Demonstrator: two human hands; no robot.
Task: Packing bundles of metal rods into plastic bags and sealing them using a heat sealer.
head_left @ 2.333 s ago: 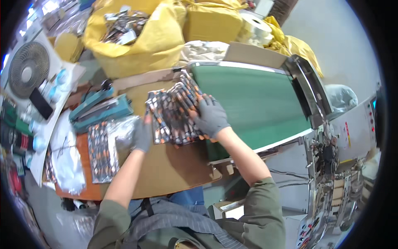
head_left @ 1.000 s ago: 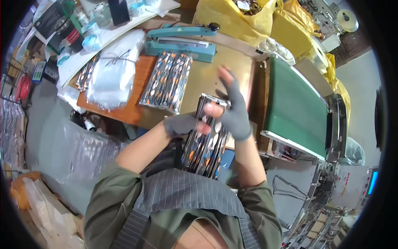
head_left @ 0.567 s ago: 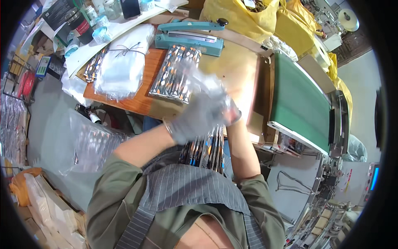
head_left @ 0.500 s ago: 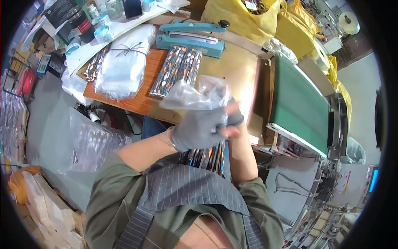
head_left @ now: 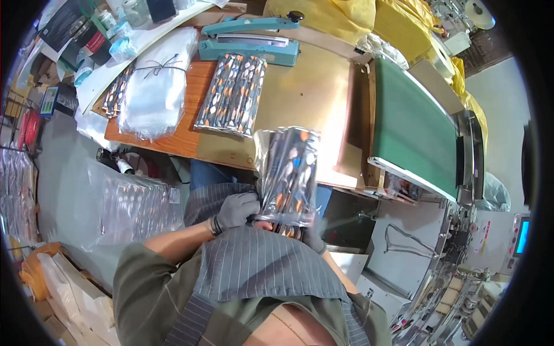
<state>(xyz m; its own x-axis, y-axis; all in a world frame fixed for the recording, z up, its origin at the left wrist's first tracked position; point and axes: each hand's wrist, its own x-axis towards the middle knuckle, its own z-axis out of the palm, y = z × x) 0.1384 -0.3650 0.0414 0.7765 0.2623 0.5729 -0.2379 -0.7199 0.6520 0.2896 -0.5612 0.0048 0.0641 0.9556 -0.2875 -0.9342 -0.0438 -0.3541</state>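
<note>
The left hand (head_left: pixel 235 210), in a grey knit glove, is clenched on the lower left corner of one clear bag (head_left: pixel 287 174), a glossy, crinkled plastic sleeve filled with slim patterned sticks in orange, blue and white. The bag stands upright in front of the chest, just off the table edge. The right hand (head_left: pixel 313 237), also grey-gloved, sits below the bag's lower right corner and is mostly hidden behind it; whether it grips the bag cannot be told.

Above the grip, one wooden table (head_left: pixel 306 98) carries a smooth tan board. Up and to the left of the held bag lies one flat pack (head_left: pixel 232 94) of the same patterned sticks. Further left is one tied bundle (head_left: pixel 157 85) of limp clear bags, with one more patterned stack (head_left: pixel 116 92) at its far side. Beyond the flat pack sits one teal heat sealer (head_left: pixel 249 41), long and boxy. To the right of the grip runs one green conveyor belt (head_left: pixel 414 127), matte and flat, in a metal frame.
</note>
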